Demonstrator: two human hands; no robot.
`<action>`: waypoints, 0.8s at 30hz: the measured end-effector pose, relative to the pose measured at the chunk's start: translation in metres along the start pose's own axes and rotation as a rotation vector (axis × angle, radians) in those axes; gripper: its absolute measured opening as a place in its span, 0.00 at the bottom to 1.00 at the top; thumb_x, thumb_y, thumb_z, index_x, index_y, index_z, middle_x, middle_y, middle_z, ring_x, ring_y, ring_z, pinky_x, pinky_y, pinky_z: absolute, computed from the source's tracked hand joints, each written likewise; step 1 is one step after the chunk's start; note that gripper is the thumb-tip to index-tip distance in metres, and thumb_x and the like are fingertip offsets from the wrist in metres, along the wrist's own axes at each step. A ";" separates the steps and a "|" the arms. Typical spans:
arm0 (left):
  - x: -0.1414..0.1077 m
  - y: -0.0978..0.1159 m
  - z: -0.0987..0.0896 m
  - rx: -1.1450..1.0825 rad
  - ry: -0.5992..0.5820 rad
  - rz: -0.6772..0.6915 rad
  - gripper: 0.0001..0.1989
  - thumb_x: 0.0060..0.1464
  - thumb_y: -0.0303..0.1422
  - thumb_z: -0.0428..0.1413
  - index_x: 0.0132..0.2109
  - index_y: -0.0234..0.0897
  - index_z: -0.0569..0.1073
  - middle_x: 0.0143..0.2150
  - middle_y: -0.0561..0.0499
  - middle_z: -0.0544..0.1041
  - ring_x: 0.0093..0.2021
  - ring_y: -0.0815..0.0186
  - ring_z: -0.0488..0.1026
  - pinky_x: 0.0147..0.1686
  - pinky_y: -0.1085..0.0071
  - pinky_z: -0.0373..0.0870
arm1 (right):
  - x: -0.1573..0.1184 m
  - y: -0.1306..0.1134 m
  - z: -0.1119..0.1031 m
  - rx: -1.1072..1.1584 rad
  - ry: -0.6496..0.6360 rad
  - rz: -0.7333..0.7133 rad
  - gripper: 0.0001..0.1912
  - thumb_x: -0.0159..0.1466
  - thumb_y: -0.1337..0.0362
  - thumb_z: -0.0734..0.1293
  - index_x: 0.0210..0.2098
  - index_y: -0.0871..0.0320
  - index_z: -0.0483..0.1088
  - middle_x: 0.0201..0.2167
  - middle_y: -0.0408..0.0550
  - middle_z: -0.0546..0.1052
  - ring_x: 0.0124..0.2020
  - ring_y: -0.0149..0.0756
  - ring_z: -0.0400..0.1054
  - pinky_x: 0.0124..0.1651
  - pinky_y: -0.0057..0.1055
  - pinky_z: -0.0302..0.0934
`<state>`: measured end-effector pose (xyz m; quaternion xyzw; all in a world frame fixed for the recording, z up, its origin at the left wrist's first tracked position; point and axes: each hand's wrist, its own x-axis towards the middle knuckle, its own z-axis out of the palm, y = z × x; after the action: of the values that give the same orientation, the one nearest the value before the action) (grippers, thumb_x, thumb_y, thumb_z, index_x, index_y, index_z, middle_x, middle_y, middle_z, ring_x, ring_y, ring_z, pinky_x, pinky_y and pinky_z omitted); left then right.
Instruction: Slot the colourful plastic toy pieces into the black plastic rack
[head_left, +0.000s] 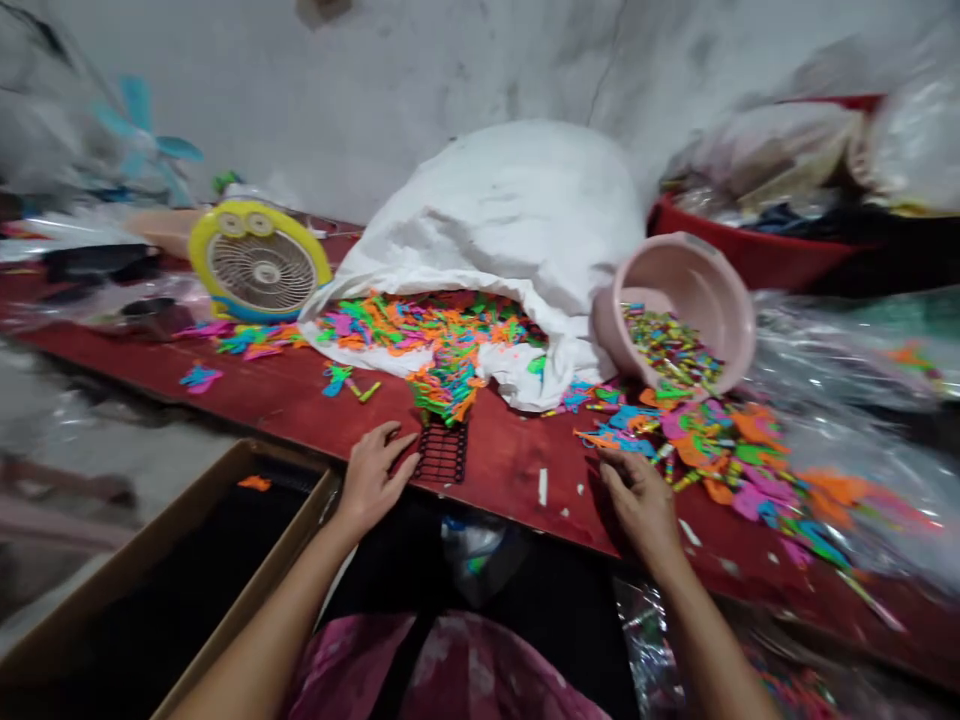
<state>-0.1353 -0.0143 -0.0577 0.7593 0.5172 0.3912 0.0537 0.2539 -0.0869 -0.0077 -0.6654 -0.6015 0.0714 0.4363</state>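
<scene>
My left hand [373, 478] lies on the red tabletop [510, 470], its fingertips at the edge of a black plastic grid piece [442, 451]. My right hand [640, 508] is curled at the near edge of a spread of bright orange, pink and blue plastic shapes [720, 450]. I cannot tell whether those fingers pinch anything. A white sack [495, 220] lies open on the table, spilling more shapes [427, 335]. A tipped pink bowl [679, 300] holds small multicoloured pieces [670, 348].
A cardboard box [150, 570] with a black inside stands at the table's near left. A yellow fan [259, 260] sits farther left. Clear plastic sheeting [847, 400] lies to the right, below a red basin [750, 245] of bagged goods. A concrete wall rises behind.
</scene>
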 end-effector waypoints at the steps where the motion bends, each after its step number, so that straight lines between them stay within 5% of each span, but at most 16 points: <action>1: -0.001 -0.002 0.002 -0.008 -0.007 -0.004 0.16 0.62 0.42 0.53 0.53 0.47 0.77 0.58 0.45 0.72 0.57 0.54 0.70 0.56 0.54 0.66 | -0.001 0.006 -0.012 -0.048 0.053 0.014 0.15 0.65 0.54 0.62 0.41 0.57 0.75 0.40 0.51 0.77 0.41 0.41 0.72 0.46 0.38 0.64; 6: -0.002 -0.001 0.005 -0.024 -0.005 -0.039 0.16 0.61 0.44 0.53 0.52 0.47 0.77 0.58 0.44 0.72 0.56 0.53 0.70 0.55 0.51 0.67 | -0.004 0.029 -0.054 -0.330 0.153 0.037 0.16 0.65 0.54 0.61 0.40 0.57 0.75 0.38 0.51 0.76 0.38 0.41 0.70 0.42 0.36 0.63; 13: -0.009 0.007 0.002 -0.117 0.037 -0.037 0.15 0.62 0.41 0.53 0.50 0.40 0.78 0.57 0.43 0.71 0.57 0.54 0.70 0.56 0.52 0.68 | -0.001 0.012 -0.045 -0.841 -0.139 0.132 0.15 0.68 0.64 0.59 0.46 0.58 0.75 0.42 0.53 0.74 0.40 0.40 0.70 0.36 0.32 0.58; 19: -0.020 0.025 -0.005 -0.183 0.149 -0.028 0.11 0.62 0.35 0.55 0.48 0.41 0.78 0.51 0.46 0.75 0.53 0.58 0.72 0.55 0.56 0.69 | 0.005 0.010 -0.055 -0.832 -0.162 0.184 0.12 0.67 0.62 0.60 0.43 0.56 0.74 0.42 0.53 0.76 0.38 0.42 0.71 0.32 0.33 0.54; 24: -0.020 0.050 -0.011 -0.234 0.248 -0.056 0.09 0.62 0.30 0.54 0.47 0.38 0.77 0.43 0.47 0.76 0.45 0.63 0.73 0.47 0.64 0.71 | 0.008 0.022 -0.079 -0.647 0.050 0.149 0.18 0.64 0.50 0.61 0.39 0.55 0.74 0.40 0.58 0.77 0.39 0.50 0.71 0.33 0.40 0.57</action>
<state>-0.1089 -0.0576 -0.0367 0.6790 0.4917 0.5379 0.0883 0.3219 -0.1166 0.0292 -0.8133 -0.5315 -0.1082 0.2105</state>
